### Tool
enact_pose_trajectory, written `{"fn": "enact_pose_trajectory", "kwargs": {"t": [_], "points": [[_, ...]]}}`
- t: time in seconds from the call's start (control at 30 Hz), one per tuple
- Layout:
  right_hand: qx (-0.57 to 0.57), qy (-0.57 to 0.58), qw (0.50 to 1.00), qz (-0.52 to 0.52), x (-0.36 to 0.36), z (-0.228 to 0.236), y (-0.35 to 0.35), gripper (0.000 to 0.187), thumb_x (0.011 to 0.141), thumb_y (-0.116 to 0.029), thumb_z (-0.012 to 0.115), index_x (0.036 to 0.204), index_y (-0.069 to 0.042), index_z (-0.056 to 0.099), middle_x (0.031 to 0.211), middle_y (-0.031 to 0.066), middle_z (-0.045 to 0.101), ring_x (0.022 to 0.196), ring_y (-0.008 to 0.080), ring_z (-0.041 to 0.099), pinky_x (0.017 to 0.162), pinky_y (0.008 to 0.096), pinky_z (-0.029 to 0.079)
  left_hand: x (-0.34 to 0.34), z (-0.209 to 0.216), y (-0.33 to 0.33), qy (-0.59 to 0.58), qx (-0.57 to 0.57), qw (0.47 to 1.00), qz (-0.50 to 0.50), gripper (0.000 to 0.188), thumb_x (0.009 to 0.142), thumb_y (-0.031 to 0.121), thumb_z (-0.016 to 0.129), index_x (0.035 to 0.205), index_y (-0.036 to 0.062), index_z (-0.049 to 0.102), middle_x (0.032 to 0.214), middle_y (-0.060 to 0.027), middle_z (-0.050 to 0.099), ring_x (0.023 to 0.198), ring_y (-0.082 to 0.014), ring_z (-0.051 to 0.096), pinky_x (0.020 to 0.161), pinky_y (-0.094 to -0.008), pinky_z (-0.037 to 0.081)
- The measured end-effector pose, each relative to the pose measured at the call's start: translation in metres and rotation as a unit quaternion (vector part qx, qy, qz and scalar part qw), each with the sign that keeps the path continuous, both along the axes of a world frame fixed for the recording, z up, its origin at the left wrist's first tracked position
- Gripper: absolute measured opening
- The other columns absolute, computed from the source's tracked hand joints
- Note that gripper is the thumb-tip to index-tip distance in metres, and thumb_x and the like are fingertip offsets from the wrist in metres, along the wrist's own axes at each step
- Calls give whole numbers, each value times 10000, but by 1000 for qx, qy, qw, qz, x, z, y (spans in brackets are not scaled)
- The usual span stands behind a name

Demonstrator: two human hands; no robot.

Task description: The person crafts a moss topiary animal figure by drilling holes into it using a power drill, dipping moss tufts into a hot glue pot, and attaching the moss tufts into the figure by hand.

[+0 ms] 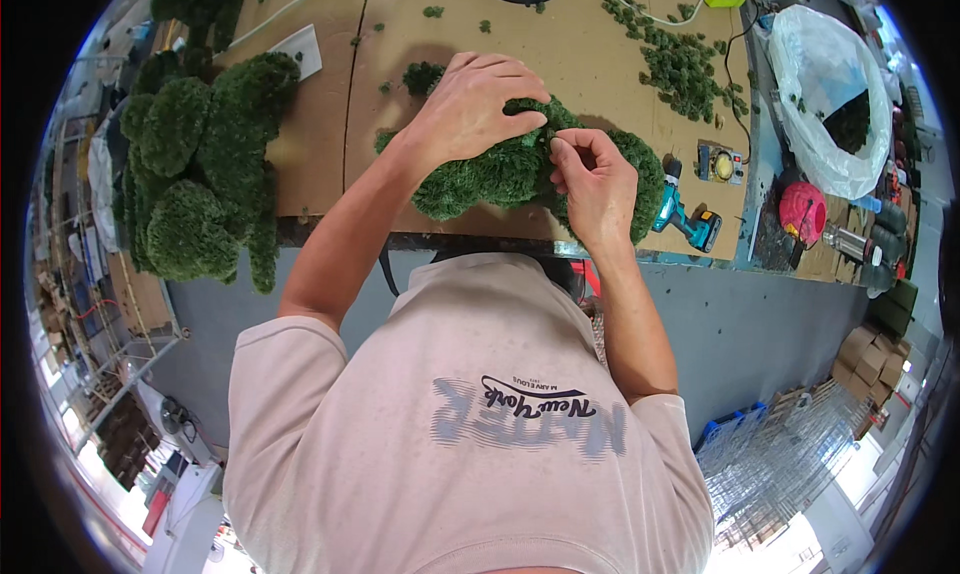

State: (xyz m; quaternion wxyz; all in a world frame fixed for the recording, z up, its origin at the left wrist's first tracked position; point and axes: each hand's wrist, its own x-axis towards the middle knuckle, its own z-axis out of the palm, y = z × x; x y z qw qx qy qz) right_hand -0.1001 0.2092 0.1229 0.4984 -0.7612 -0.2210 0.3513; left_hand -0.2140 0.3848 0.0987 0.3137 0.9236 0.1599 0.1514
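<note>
In front of me, a bushy green artificial-foliage figure [480, 184] lies along the near edge of the table. My left hand [480, 104] reaches over its far side, with the thumb and fingertips closed on the foliage. Close beside those fingertips, my right hand [597, 179] is closed in a pinch against the foliage. Whatever sits between its thumb and forefinger is too small to name. A rounded green part [640, 174] shows to the right of that hand.
A larger green foliage figure [205, 164] stands at the left table edge. Loose green sprigs [680, 74] lie at the far right. A teal cordless drill [683, 214] rests near the right front edge. Beyond it are a white plastic bag [815, 104] and a pink round object [802, 212].
</note>
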Motion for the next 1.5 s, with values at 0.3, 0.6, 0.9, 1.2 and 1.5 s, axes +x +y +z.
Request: {"fn": "enact_pose_trajectory", "kwargs": {"t": [0.3,0.6,0.9,1.2,1.5], "points": [[-31,-77,996,27,-2,-8,2,139,975,-144,697,1026,-18,725,722,54,681,626,99,608,622,285,504,-3,-1,-1,-11,-2,1000,3,295,903,320,742,1129,132,770,1299,-43,701,1310,-247,571,1166,-482,332],[-45,-74,996,37,-3,-6,4,139,980,-139,690,1037,-16,723,734,57,677,628,101,593,616,294,501,-4,-3,-2,-19,-1,1000,9,296,900,324,741,1119,127,773,1276,-45,712,1296,-252,581,1158,-460,344],[-58,-114,991,48,-7,-7,8,136,984,-129,691,1036,-6,716,791,97,692,655,161,627,653,320,515,-3,-8,-3,-44,5,999,9,265,889,287,736,1099,129,772,1241,-37,717,1259,-255,595,1141,-457,361],[0,-218,974,61,-11,-23,-2,161,956,-107,713,1100,-36,704,990,147,701,762,273,679,746,366,550,-4,-7,-3,-33,2,999,16,267,897,292,735,1100,122,772,1254,-37,716,1269,-254,591,1143,-457,358],[23,-349,933,89,-17,-22,-4,124,941,-115,715,1065,-118,715,977,85,670,748,280,681,670,400,556,-3,-6,-3,-36,-4,999,17,262,898,289,733,1090,117,779,1258,-48,719,1272,-247,591,1146,-458,357]]}}
